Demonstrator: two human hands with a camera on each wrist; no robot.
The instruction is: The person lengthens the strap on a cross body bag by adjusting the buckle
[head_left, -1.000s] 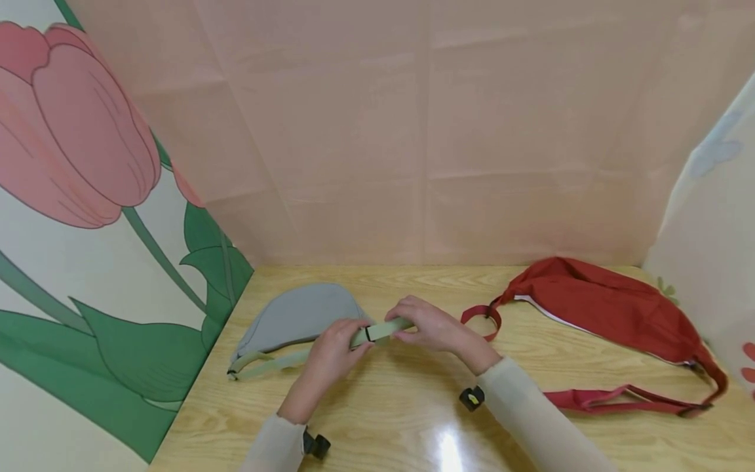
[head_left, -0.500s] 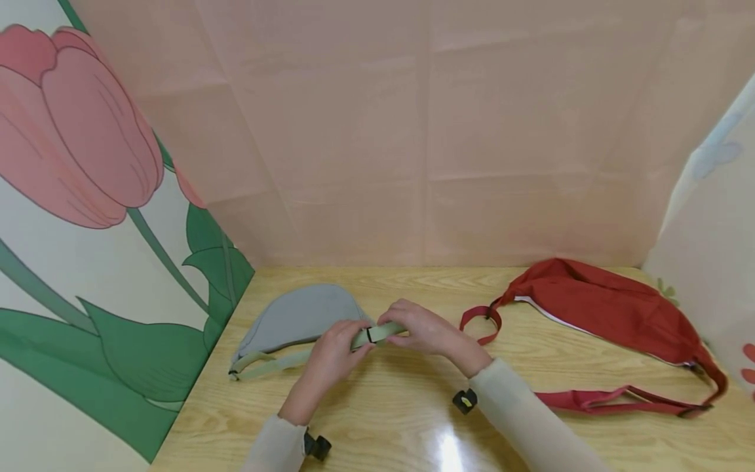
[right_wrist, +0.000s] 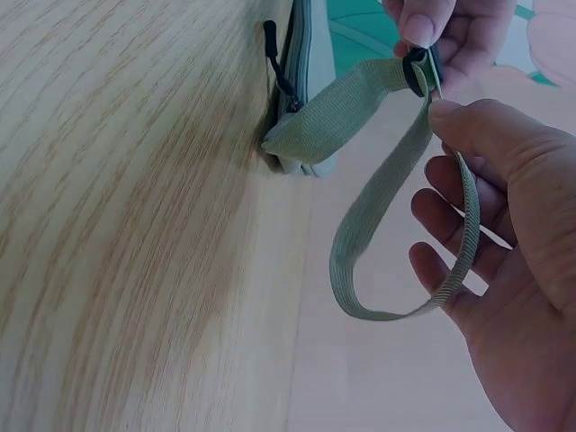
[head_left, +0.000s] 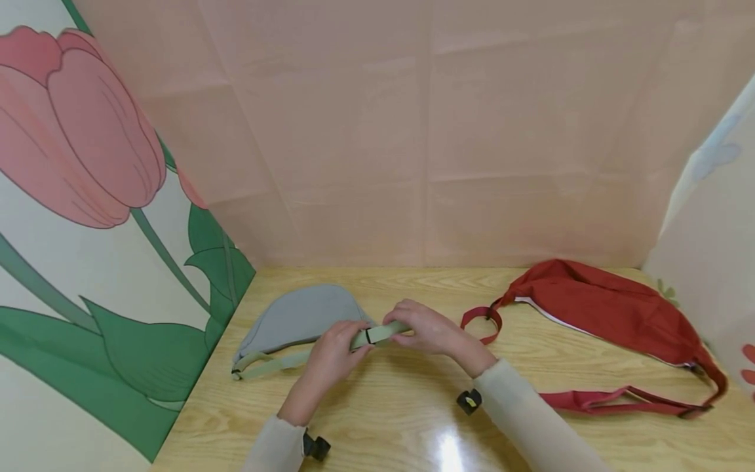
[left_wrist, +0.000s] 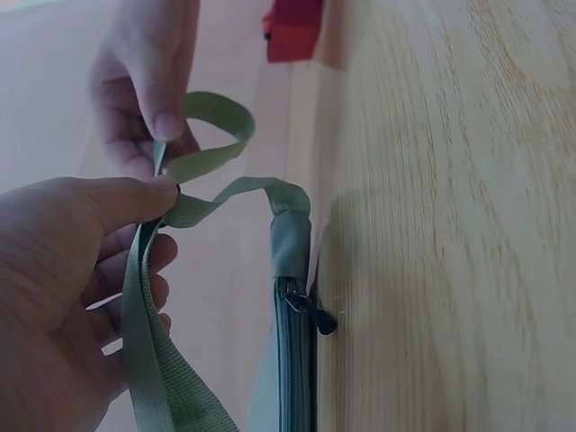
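Observation:
A grey-green waist bag (head_left: 309, 311) lies on the table at the left, its pale green strap (head_left: 386, 330) lifted off the surface in front. My left hand (head_left: 333, 354) pinches the strap beside a black buckle (right_wrist: 416, 74), thumb against fingers. Just to the right of the buckle, my right hand (head_left: 429, 331) pinches the strap between thumb and fingers. Under the right hand, a loop of webbing (right_wrist: 346, 247) hangs down in the right wrist view. The bag's zip with a dark pull (left_wrist: 310, 310) shows in the left wrist view. Fingertips partly cover the buckle.
On the right of the wooden table (head_left: 389, 419) lies a red waist bag (head_left: 607, 308). Its red strap (head_left: 625, 398) runs along the front, and a strap loop (head_left: 482, 324) curls at its left end. A pinkish cloth wall (head_left: 425, 131) stands behind the table.
My right hand has shifted slightly left with the strap, then back a little to the right. My left hand holds nearly the same place. Both bags lie as before.

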